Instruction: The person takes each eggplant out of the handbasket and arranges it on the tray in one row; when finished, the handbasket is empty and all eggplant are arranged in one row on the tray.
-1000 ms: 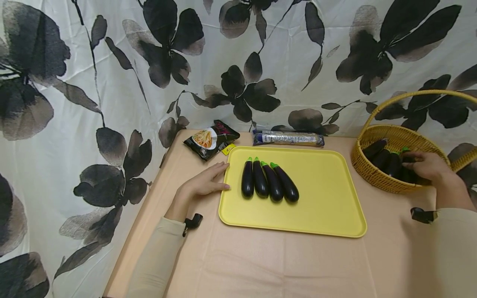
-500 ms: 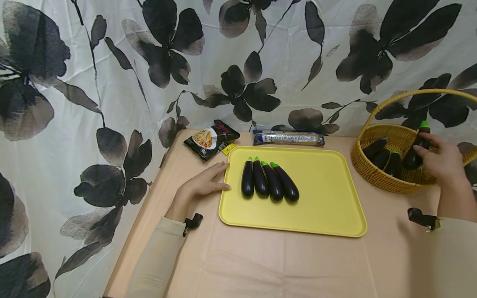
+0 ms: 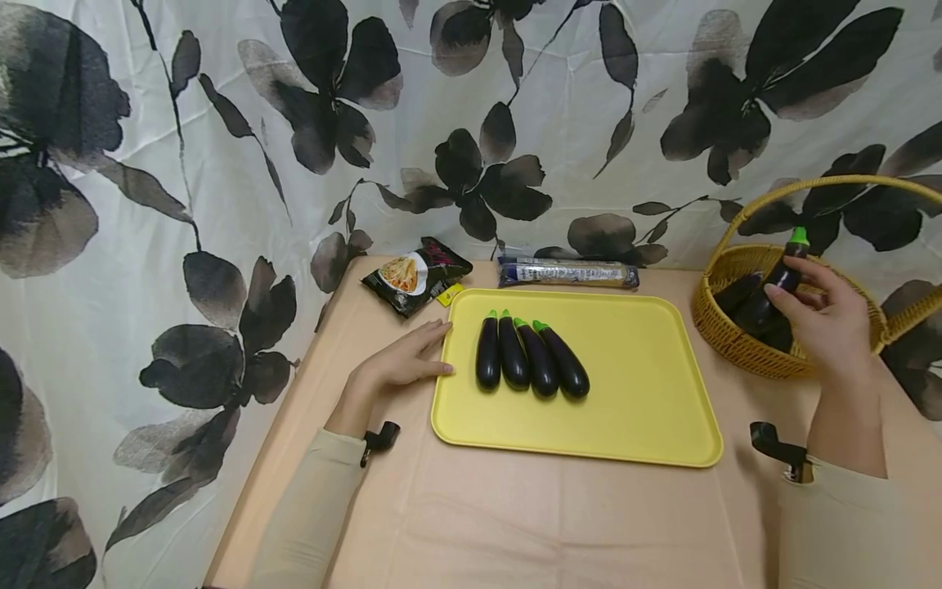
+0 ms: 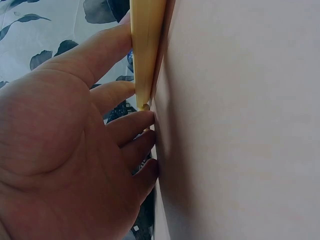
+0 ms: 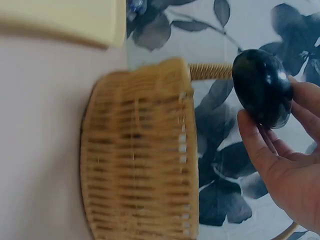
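My right hand (image 3: 833, 315) pinches a dark purple eggplant (image 3: 769, 288) with a green cap, lifted above the wicker basket (image 3: 736, 352). In the right wrist view that eggplant (image 5: 262, 89) is seen end-on between thumb and fingers, higher than the basket's rim. More eggplants (image 3: 736, 293) lie in the basket, partly hidden behind the held one. On the left part of the yellow tray (image 3: 640, 393), several eggplants (image 3: 540, 360) lie side by side, caps toward the back. My left hand (image 3: 401, 356) touches the tray's left edge with extended fingers; the left wrist view shows thumb and fingertips against its rim (image 4: 146, 50).
Behind the tray lie a black snack bag (image 3: 418, 276) with a yellow tag and a long clear-and-blue packet (image 3: 568, 273). The basket's tall handle (image 3: 824, 182) arches over it. A flower-patterned cloth (image 3: 412, 98) hangs behind the table.
My right hand has taken an eggplant from among those in the basket, raised it and moved it leftward over the basket. The left hand stays at the tray's edge.
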Available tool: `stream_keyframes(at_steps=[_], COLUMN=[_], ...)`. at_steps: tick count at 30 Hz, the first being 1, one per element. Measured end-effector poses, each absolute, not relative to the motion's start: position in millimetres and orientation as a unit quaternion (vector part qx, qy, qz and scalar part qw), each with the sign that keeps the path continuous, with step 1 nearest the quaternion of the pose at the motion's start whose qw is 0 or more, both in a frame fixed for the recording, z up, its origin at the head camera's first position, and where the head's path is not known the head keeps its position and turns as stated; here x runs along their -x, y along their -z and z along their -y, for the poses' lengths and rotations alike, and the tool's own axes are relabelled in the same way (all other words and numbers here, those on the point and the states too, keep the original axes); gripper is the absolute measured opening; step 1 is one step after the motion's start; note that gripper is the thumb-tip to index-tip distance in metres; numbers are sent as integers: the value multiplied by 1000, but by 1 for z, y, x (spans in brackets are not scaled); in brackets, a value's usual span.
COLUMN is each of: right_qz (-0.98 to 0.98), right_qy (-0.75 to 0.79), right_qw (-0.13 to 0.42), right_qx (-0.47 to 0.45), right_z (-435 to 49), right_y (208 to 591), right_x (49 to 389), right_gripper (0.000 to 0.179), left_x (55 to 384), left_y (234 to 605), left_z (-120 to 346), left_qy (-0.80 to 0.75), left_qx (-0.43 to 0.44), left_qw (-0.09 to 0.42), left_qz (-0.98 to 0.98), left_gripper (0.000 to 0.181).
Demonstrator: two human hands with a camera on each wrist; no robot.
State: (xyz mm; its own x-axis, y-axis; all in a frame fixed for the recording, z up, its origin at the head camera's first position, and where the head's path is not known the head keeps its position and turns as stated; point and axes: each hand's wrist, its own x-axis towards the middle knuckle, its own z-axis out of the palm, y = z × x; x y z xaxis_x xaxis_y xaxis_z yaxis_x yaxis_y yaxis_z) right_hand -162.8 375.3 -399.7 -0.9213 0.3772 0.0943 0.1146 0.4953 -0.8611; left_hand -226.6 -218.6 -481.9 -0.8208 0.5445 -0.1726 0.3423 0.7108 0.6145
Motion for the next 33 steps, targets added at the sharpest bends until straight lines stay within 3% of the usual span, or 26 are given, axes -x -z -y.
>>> stream_keyframes(at_steps=[10, 20, 33], right_qz=[840, 842, 861], right_qy=[-501, -510, -494], right_qw=[174, 171, 105], right_qx=[115, 40, -55], right_z=[-348, -330, -290], right_y=[402, 402, 406], right_x=[159, 158, 164], right_gripper=[55, 55, 53], left_x=[228, 228, 226], left_y=[480, 482, 479], left_z=[218, 218, 218], left_qy=[-289, -287, -291], left_qx=[-249, -244, -242], left_qw=[172, 177, 179], left_qz=[-908, -909, -908], left_gripper=[89, 89, 90])
